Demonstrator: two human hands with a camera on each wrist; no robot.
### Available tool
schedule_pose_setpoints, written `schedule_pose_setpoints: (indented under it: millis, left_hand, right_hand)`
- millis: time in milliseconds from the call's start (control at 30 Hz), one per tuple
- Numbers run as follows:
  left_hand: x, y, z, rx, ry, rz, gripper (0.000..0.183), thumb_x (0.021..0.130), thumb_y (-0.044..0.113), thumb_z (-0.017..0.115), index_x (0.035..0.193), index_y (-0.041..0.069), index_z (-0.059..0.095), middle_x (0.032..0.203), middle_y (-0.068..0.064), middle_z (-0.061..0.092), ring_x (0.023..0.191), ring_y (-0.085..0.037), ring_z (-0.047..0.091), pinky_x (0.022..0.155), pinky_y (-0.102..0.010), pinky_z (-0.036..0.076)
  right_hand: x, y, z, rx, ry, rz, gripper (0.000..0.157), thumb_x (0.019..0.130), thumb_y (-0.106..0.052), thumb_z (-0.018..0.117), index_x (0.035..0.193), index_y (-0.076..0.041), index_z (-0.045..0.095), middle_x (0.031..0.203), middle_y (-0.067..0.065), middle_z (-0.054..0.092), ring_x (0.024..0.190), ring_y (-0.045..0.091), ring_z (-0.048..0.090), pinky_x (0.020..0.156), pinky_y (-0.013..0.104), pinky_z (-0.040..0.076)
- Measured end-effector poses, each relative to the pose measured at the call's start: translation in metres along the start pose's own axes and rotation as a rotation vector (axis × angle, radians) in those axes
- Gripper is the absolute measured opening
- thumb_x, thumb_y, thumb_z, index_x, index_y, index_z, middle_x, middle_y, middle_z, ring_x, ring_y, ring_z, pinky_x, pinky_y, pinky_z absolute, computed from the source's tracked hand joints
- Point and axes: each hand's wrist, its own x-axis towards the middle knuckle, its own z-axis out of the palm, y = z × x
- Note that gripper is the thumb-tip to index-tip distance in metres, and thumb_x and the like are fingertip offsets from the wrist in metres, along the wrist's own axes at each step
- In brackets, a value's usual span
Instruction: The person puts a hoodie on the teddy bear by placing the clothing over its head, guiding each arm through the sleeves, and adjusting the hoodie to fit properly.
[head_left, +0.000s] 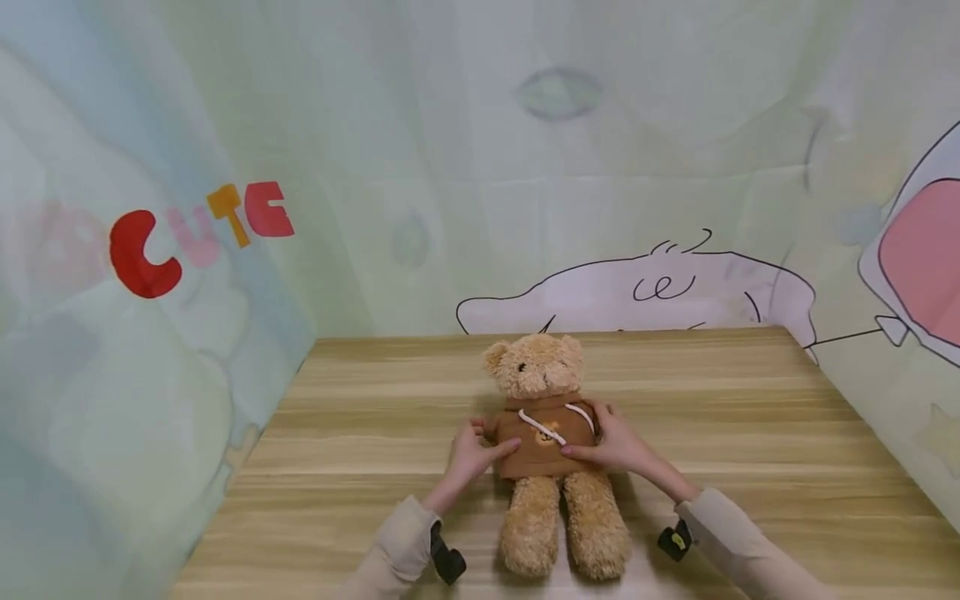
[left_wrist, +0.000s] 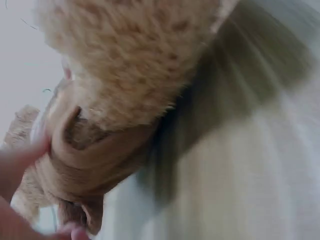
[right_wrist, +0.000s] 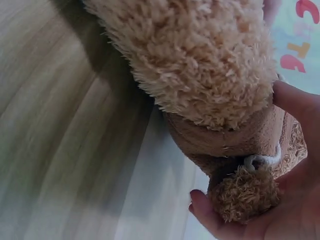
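A light-brown plush teddy bear point(head_left: 566, 525) lies on its back, head away from me and legs toward me. It wears a brown hoodie point(head_left: 532, 462) with white drawstrings and a small bear face on the chest. My left hand point(head_left: 468, 457) holds the bear's side, thumb on the hoodie front and fingers at the sleeve. On the other side my right hand point(head_left: 621, 442) grips it, thumb pressing the lower chest by a drawstring end. In the right wrist view, the fingers of that hand curl around the bear's furry paw point(right_wrist: 245, 195). The left wrist view is blurred.
The bear lies on a wood-grain table point(head_left: 375, 400). Printed cloth walls point(head_left: 390, 208) surround it at the back and sides, with cartoon drawings and coloured letters. Black straps with small devices point(head_left: 675, 540) hang at both wrists, below beige sleeves point(head_left: 393, 533).
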Motion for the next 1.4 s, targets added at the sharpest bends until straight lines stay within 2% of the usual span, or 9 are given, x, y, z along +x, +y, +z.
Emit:
schedule_pose_setpoints:
  millis: [167,433,533,733,867,967,1200,1267,1400]
  left_hand:
    - [0.003,-0.008,0.002,0.026,-0.204,0.023,0.072,0.058,0.025,0.083,0.110,-0.005,0.044,0.107,-0.020,0.053,0.099,-0.032,0.052,0.082,-0.041,0.044]
    - [0.004,-0.005,0.010,0.223,-0.026,0.169,0.034,0.061,0.029,0.080,0.073,0.005,0.060,0.062,-0.002,0.059,0.053,-0.005,0.046,0.048,-0.020,0.038]
    - [0.006,-0.002,0.006,0.180,-0.060,0.208,0.032,0.068,0.028,0.075,0.060,0.005,0.054,0.052,0.005,0.047,0.045,-0.001,0.036,0.042,-0.018,0.031]
    - [0.022,-0.011,-0.018,-0.479,-0.470,-0.196,0.018,0.091,0.007,0.043,0.074,0.012,0.038,0.056,0.008,0.031,0.040,-0.001,0.027,0.043,-0.017,0.025]
    - [0.023,-0.026,-0.023,-0.495,-0.516,-0.293,0.020,0.094,0.006,0.030,0.077,0.014,0.037,0.053,0.008,0.025,0.040,-0.002,0.023,0.044,-0.018,0.024]
    - [0.025,-0.042,-0.018,-0.395,-0.503,-0.214,0.016,0.090,0.006,0.037,0.076,0.013,0.039,0.049,0.008,0.026,0.039,-0.002,0.023,0.043,-0.020,0.024]
    - [0.094,-0.169,0.016,-0.245,-0.645,-0.110,0.013,0.080,0.011,0.050,0.093,0.011,0.054,0.048,0.012,0.040,0.036,0.000,0.031,0.035,-0.020,0.029]
    - [0.093,-0.161,0.014,-0.181,-0.648,-0.137,0.017,0.076,0.006,0.048,0.092,0.010,0.053,0.050,0.010,0.042,0.037,0.000,0.032,0.037,-0.020,0.030]
    - [0.067,-0.093,-0.006,-0.118,-0.609,-0.174,0.010,0.080,0.005,0.048,0.087,0.005,0.054,0.054,0.009,0.041,0.038,0.001,0.031,0.039,-0.018,0.032]
  right_hand:
    - [0.000,0.002,0.001,0.005,0.044,-0.007,0.085,0.065,-0.045,0.074,0.130,-0.002,0.038,0.118,0.029,0.045,0.099,0.040,0.052,0.076,0.049,0.046]
    - [-0.006,-0.001,0.005,0.096,0.117,0.035,0.075,0.065,-0.033,0.077,0.121,0.002,0.041,0.107,0.021,0.054,0.094,0.032,0.055,0.074,0.041,0.047]
    - [-0.007,-0.002,0.005,0.086,0.138,0.043,0.073,0.066,-0.031,0.076,0.120,0.003,0.041,0.106,0.021,0.054,0.094,0.031,0.054,0.072,0.041,0.047]
    - [-0.006,0.002,0.005,0.084,0.142,0.022,0.070,0.067,-0.028,0.075,0.121,0.002,0.041,0.106,0.020,0.053,0.092,0.028,0.053,0.069,0.038,0.044]
    - [-0.007,0.000,0.009,0.066,0.143,-0.016,0.070,0.066,-0.029,0.076,0.120,-0.001,0.042,0.101,0.018,0.053,0.086,0.025,0.052,0.066,0.034,0.043]
    - [-0.009,-0.001,0.011,0.054,0.143,-0.033,0.069,0.064,-0.030,0.076,0.119,-0.003,0.043,0.100,0.018,0.052,0.084,0.024,0.052,0.064,0.033,0.042]
    - [-0.012,-0.003,0.014,0.063,0.173,-0.025,0.069,0.063,-0.027,0.077,0.119,-0.004,0.044,0.105,0.019,0.051,0.087,0.025,0.053,0.066,0.036,0.044]
    - [-0.013,-0.004,0.014,0.060,0.175,-0.037,0.070,0.063,-0.028,0.077,0.120,-0.005,0.043,0.107,0.019,0.051,0.089,0.026,0.053,0.067,0.036,0.044]
    - [-0.012,-0.003,0.014,0.062,0.179,-0.063,0.069,0.064,-0.028,0.077,0.120,-0.007,0.044,0.108,0.019,0.050,0.091,0.026,0.052,0.067,0.036,0.043]
